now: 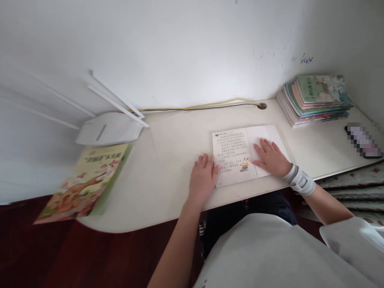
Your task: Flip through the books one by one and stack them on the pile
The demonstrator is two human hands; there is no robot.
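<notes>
An open book [232, 150] lies flat on the white desk [168, 160]. Its left page carries printed text and a small cartoon rabbit; the right page looks blank. My left hand [202, 176] rests at the book's left edge, fingers stretched out, with the thumb over the page's margin. On the right page my right hand [271, 156] lies flat with its fingers spread. A grey-white band [300, 181] is around my right wrist. Neither hand grips anything.
A stack of books [315, 100] stands at the back right, with a blurred-out phone [363, 140] nearer the right edge. At left are a white router [111, 128] with antennas and a picture book [87, 184] overhanging the desk. Cables [195, 107] run along the wall into a hole.
</notes>
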